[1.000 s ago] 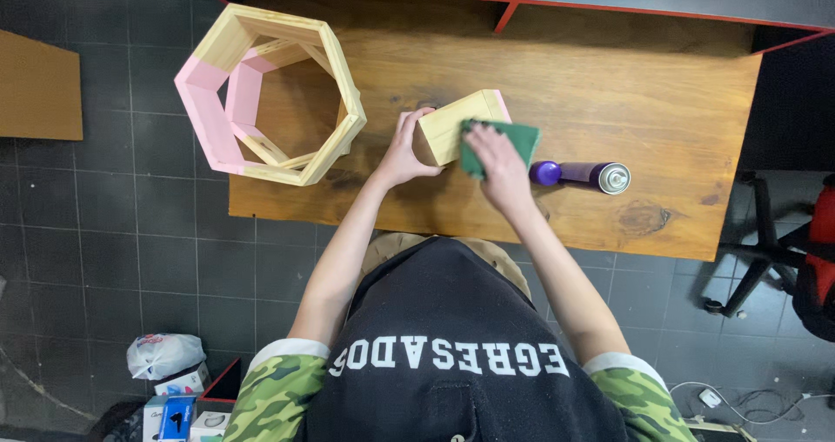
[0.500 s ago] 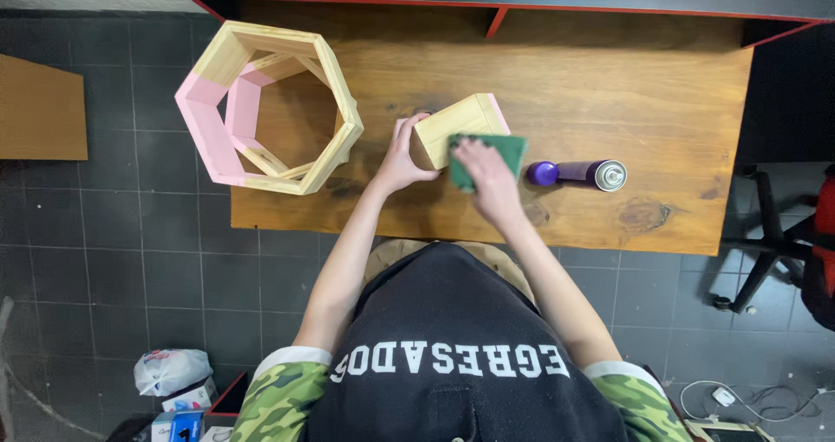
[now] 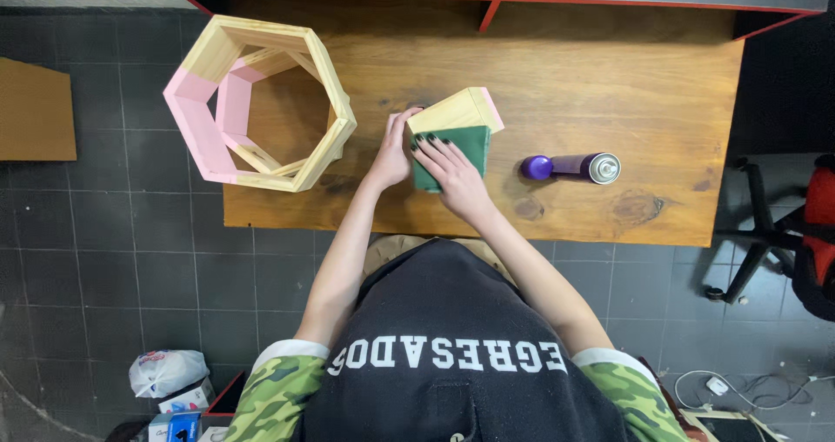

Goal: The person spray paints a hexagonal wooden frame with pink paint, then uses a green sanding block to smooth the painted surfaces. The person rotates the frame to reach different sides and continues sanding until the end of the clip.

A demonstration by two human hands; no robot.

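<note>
Pressing down flat, the fingers (image 3: 432,149) of the right hand (image 3: 452,177) are spread over a dark green pad (image 3: 461,146), which is pinned beneath the palm rather than gripped. The pad is laid against a small pale wooden block (image 3: 457,110) with a pink-tinted end. The block's left side is braced by the left hand (image 3: 396,150), whose fingers are curled against it; how tightly it is gripped cannot be told. The block is seen as a short light plank, tilted slightly, its upper face bare wood, with the green pad covering its near part. It lies on a brown wooden table (image 3: 609,68), near the middle, directly under and between the two hands. Just to the right, apart from the hands, a purple spray can (image 3: 570,166) is laid on its side with its silver base turned to the right. To the left, a hexagonal wooden frame (image 3: 261,103), partly painted pink, is set over the table's left edge. Dark floor tiles (image 3: 130,251) are seen below, and a black office chair (image 3: 783,251) at the far right.
</note>
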